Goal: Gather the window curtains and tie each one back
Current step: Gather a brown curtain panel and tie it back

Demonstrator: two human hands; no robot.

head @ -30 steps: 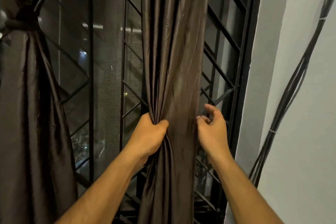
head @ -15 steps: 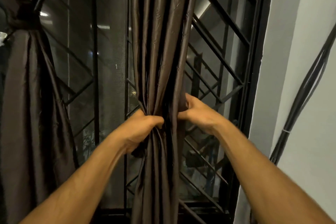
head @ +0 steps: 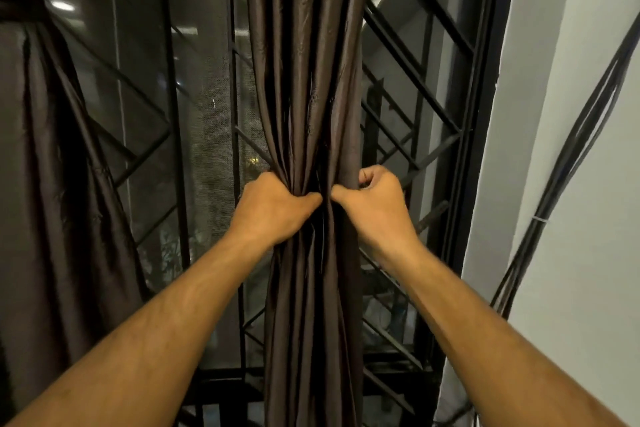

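A dark brown satin curtain [head: 304, 62] hangs down the middle of the window, bunched into narrow vertical folds. My left hand [head: 273, 208] grips the bunch from its left side, thumb pressed into the folds. My right hand [head: 372, 206] grips it from the right at the same height, fingers curled round the outer edge. The two thumbs nearly meet at the front. A second brown curtain [head: 52, 184] hangs at the far left, cinched by a dark tie [head: 20, 7] near the top.
Behind the curtains stands a black metal window grille [head: 415, 87] with diagonal bars and a mesh screen [head: 204, 135]. A white wall [head: 575, 184] fills the right side, with a bundle of black cables [head: 568, 163] running down it.
My right hand, open beside the curtain a second ago, has closed on its right edge. Both hands have squeezed the fabric into a tighter bunch, and the view has tilted upward.
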